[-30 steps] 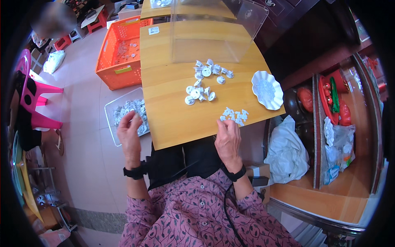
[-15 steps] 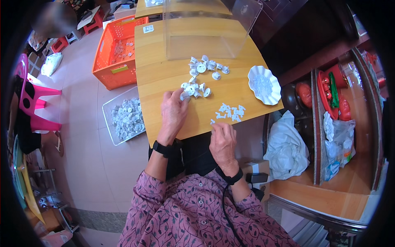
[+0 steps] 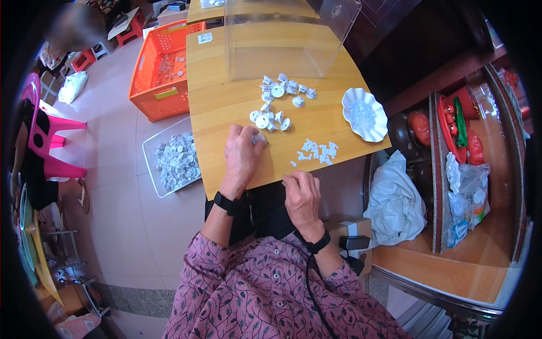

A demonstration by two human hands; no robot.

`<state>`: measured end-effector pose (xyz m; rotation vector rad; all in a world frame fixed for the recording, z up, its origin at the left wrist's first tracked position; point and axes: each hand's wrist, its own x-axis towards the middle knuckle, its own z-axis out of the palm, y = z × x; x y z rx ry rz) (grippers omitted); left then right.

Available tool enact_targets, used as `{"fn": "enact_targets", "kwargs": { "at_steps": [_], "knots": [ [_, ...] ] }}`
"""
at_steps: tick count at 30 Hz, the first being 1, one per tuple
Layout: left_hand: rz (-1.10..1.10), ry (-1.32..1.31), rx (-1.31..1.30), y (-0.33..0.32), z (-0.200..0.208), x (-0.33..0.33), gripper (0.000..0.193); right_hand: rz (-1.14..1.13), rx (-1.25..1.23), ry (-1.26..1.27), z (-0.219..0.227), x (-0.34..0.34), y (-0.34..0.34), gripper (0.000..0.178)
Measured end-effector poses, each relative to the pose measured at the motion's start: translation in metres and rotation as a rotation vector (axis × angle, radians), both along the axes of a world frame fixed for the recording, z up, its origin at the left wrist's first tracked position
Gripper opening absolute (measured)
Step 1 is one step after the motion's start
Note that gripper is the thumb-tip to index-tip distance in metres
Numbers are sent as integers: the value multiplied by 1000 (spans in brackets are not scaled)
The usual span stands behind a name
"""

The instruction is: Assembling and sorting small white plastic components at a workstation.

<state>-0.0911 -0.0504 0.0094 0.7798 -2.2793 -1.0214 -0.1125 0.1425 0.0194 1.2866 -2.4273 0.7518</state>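
My left hand [image 3: 241,155] is closed over the table's left side, its fingertips pinching a small white plastic fitting [image 3: 258,138]. Just beyond it lies a cluster of round white plastic fittings [image 3: 271,118]. A second cluster of the same fittings [image 3: 285,88] sits farther back. My right hand [image 3: 302,195] is at the table's near edge with thumb and fingers pressed together; whatever they may hold is hidden. Beyond that hand is a loose pile of small white plastic pegs [image 3: 319,151]. A white scalloped dish [image 3: 377,127] to the right holds small translucent pieces [image 3: 363,113].
A clear plastic box [image 3: 276,62] stands at the back of the wooden table [image 3: 214,101]. On the floor at left are an orange crate [image 3: 161,104] and a clear tub [image 3: 172,161] full of white fittings. Shelving with bags [image 3: 395,203] borders the right side.
My left hand has drawn back slightly from the near cluster with a white fitting in its fingers. My right hand has moved a little nearer and left, away from the pegs.
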Motion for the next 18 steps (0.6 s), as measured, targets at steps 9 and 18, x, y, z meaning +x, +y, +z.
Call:
{"fn": "enact_targets", "kwargs": {
  "at_steps": [9, 18],
  "knots": [
    [-33, 171, -68, 6, -6, 18, 22, -18, -59, -33, 4, 3, -5, 10],
    [-113, 273, 98, 22, -1, 41, 23, -40, -323, -571, 10, 10, -5, 9]
  ]
}}
